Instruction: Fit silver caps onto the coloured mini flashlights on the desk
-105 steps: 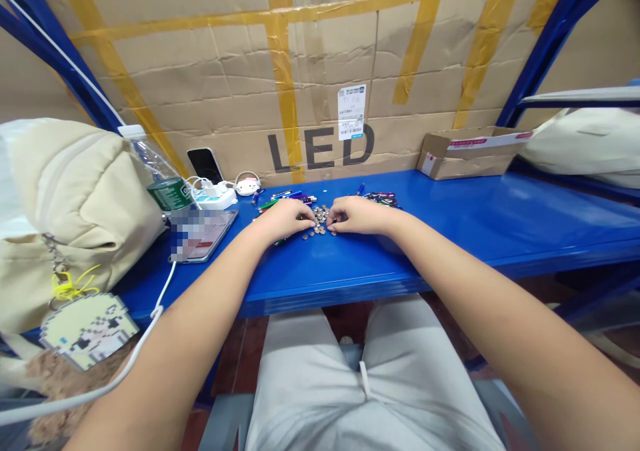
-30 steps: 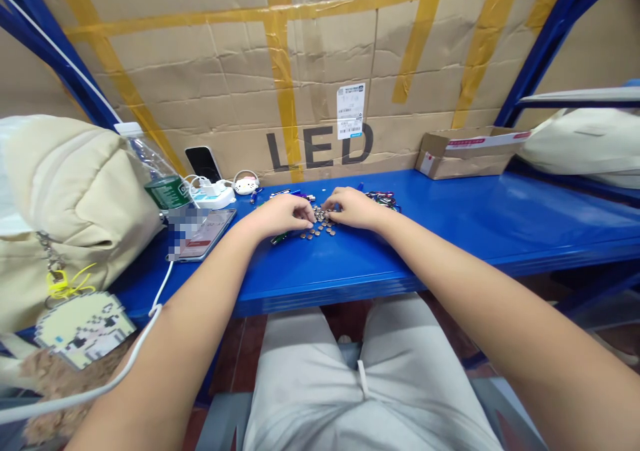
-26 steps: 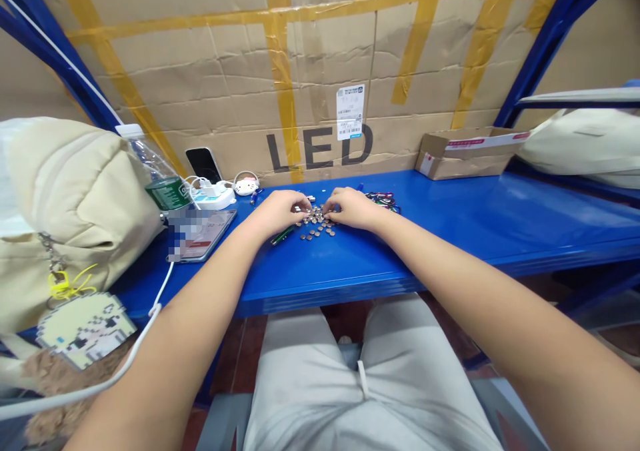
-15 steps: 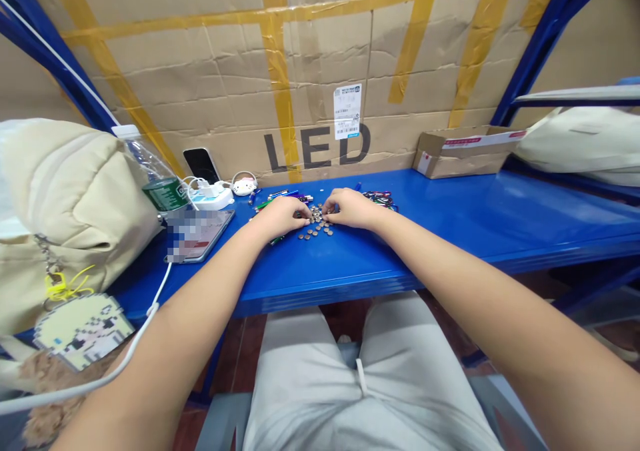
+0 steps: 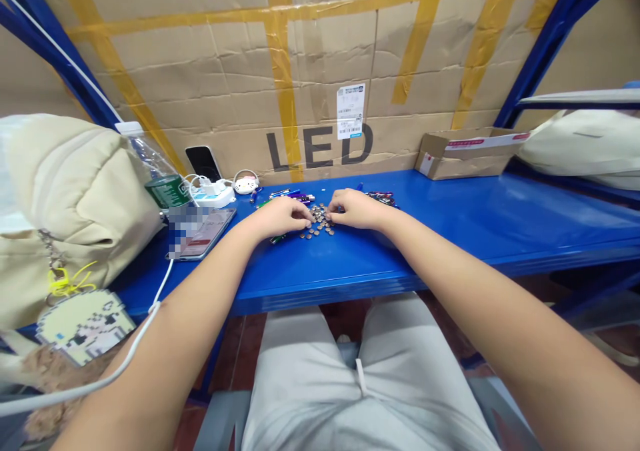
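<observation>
A small heap of round silvery button cells [image 5: 318,225] lies on the blue shelf [image 5: 450,238]. My left hand [image 5: 280,216] rests palm down at the heap's left side, fingertips touching the cells. My right hand [image 5: 356,208] sits at the heap's right side, fingers curled onto the cells. Whether either hand pinches a cell is too small to tell. Several small coloured tube-shaped pieces [image 5: 293,195] lie just behind the hands, and a cluster of coloured clips [image 5: 383,198] lies behind my right hand.
A phone [image 5: 200,232] lies flat to the left, beside a water bottle [image 5: 155,171], a white charger block [image 5: 215,194] and a cream bag [image 5: 70,204]. A second phone [image 5: 203,163] leans on the "LED" carton [image 5: 320,71]. A small cardboard box [image 5: 465,152] stands at the right.
Both hands stay at the heap, with only small finger shifts. The left hand slid slightly back toward me over the last second.
</observation>
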